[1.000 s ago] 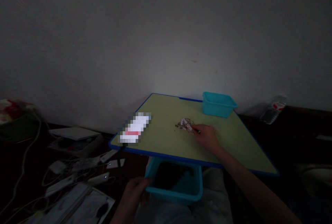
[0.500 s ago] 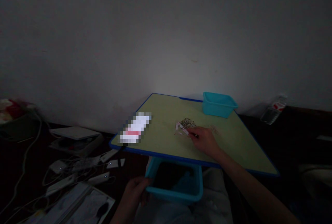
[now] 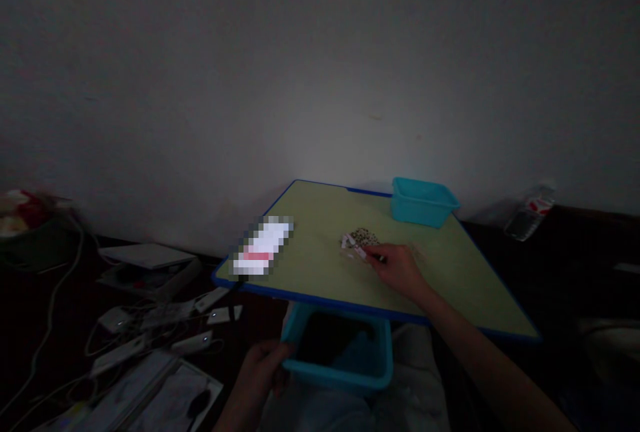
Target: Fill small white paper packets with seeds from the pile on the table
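Note:
My right hand (image 3: 397, 271) is over the table, its fingers pinched on a small pale pink-and-white strip-like tool (image 3: 359, 251) whose exact kind I cannot make out. The tool's far end touches or hovers at the near left edge of a small heap of dark and light speckled grains (image 3: 367, 237). A few pale bits lie beside it. My left hand (image 3: 263, 369) is closed on the left rim of a blue plastic basket (image 3: 345, 377) resting on my lap, partly under the table edge. Dark contents fill part of this basket; the dim light hides what they are.
The light-green folding table (image 3: 320, 212) has a blue edge. On it, a second blue basket (image 3: 425, 202) stands at the back right and a bright pixelated phone-like screen (image 3: 263, 245) at the left. Cables and power strips (image 3: 120, 355) cover the floor; a plastic bottle (image 3: 531, 215) leans at right.
The pale tool in my right hand has shifted slightly at the edge of the grain heap, and the hand has moved a little. My left hand keeps its place on the basket.

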Available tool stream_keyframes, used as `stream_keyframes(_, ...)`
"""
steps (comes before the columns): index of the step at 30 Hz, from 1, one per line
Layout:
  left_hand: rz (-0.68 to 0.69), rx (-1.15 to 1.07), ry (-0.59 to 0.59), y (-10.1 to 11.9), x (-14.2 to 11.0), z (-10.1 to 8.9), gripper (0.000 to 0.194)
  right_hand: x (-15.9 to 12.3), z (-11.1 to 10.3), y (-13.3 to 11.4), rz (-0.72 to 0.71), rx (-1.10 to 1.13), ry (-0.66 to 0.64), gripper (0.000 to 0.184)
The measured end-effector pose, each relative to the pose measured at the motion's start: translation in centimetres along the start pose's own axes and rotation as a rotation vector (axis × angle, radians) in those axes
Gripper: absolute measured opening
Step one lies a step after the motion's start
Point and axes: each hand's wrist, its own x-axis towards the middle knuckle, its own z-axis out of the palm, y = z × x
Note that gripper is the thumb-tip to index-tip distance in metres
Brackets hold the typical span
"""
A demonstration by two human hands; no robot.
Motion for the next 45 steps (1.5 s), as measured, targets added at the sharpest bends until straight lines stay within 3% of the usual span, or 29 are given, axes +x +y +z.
stream_keyframes(13,0.016,0.044,-0.009,0.1,0.0,-0.1,0.039,0.8,-0.5,1.8,0.066,-0.116,0.037,0.025)
stream_keyframes(21,0.058,0.035,-0.002,0.0,-0.1,0.0,0.039,0.9,-0.3,0.3,-0.016,-0.128,-0.031,0.026)
stream_keyframes(34,0.022,0.008,0.013,-0.3,0.0,-0.2,0.037,1.5,-0.2,0.7,0.031,-0.108,0.032,0.027)
stream_keyframes(45,0.005,0.028,-0.010,-0.1,0.1,-0.3,0.038,1.5,0.2,0.6,0.041,-0.149,0.008,0.027)
